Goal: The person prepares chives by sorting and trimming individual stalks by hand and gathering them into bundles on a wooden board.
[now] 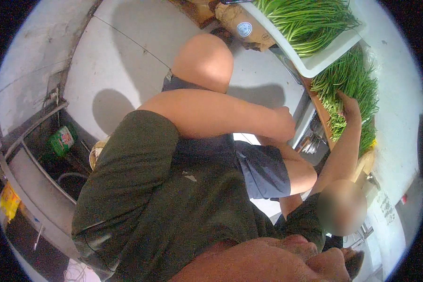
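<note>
My right hand [349,105] reaches into a heap of long-stemmed leafy greens [361,79], its fingers down among the pale cut ends. The fingers look closed on some stems, though the leaves partly hide them. These greens lie along a brown board or edge [323,116]. Across my lap stretches my bare left forearm, and my left hand [285,123] is curled at its end, above my right leg. Its fingers face away, so what they hold is hidden. Beside the heap stands a white plastic tub [312,70] holding more long green stems [310,28].
Brown paper packaging [246,26] with a round sticker lies near the tub. Thin metal items [312,141] sit in a tray below the board. On the left, a metal-framed rack [42,179] stands near a green bottle [62,140]. Pale tiles [137,53] cover the floor.
</note>
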